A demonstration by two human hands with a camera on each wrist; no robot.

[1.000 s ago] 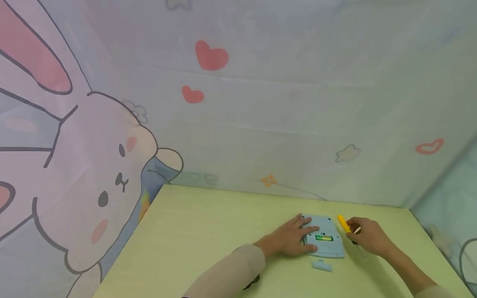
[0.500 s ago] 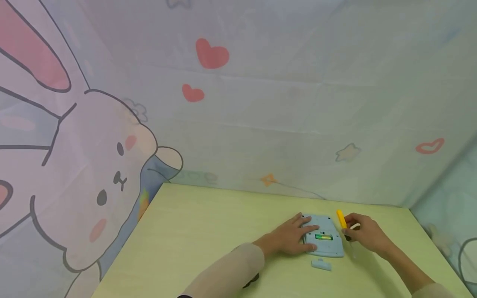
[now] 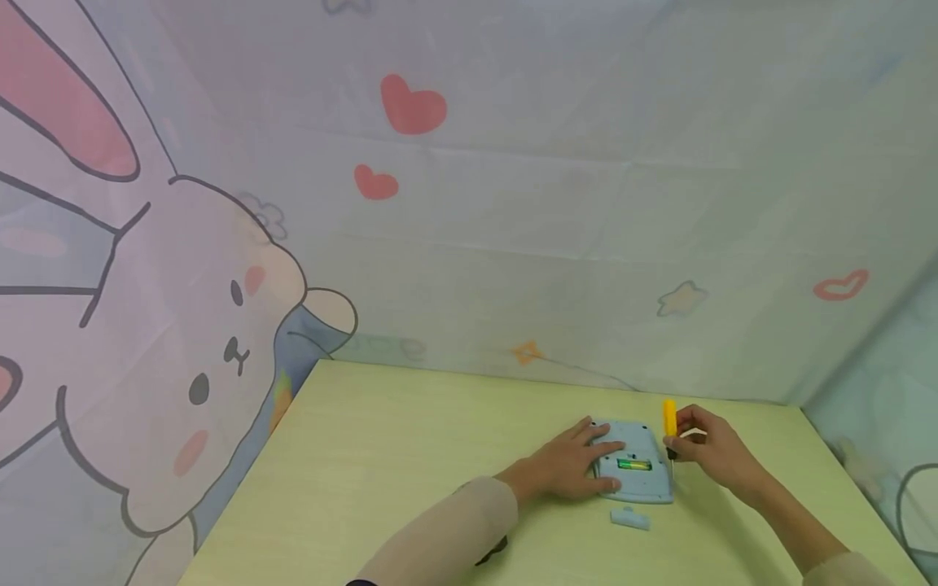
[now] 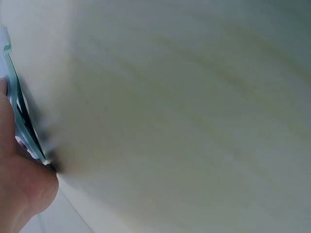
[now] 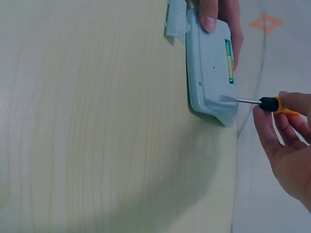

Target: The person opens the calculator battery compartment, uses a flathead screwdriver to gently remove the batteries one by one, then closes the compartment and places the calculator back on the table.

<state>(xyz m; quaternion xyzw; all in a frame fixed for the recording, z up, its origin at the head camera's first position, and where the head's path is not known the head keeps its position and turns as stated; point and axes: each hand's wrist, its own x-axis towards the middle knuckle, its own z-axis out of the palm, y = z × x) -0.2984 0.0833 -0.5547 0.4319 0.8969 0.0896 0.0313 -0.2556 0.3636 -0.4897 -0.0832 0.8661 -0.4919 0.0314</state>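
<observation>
Near the right end of the pale yellow-green wooden surface (image 3: 410, 456), the head view shows a flat, light-blue plastic device (image 3: 646, 483), battery side up, with a green-and-yellow cylindrical battery (image 3: 633, 465) exposed. The left hand (image 3: 575, 465) rests on its left part, fingers spread apart. By the right edge, the fingers of the right hand (image 3: 721, 452) pinch a slim, yellow-and-black-handled screwdriver (image 3: 670, 419), held nearly upright. A small light-blue plastic cover (image 3: 630, 518) lies loose just in front, where a stray brush of either hand might send it sliding.

From the left wrist, only part of that hand and the device's edge show, with a dark strip along it. If that means the device sits unevenly, pressure on the far side could rock it.

From the right wrist, the screwdriver's thin steel shaft (image 5: 248, 101) points across the device's back; whether its tip touches, I cannot tell. A slanted push with the tip unseated could make it skate, scoring the plastic or reaching the left fingers. A hard jolt might also spring the uncovered battery loose.
</observation>
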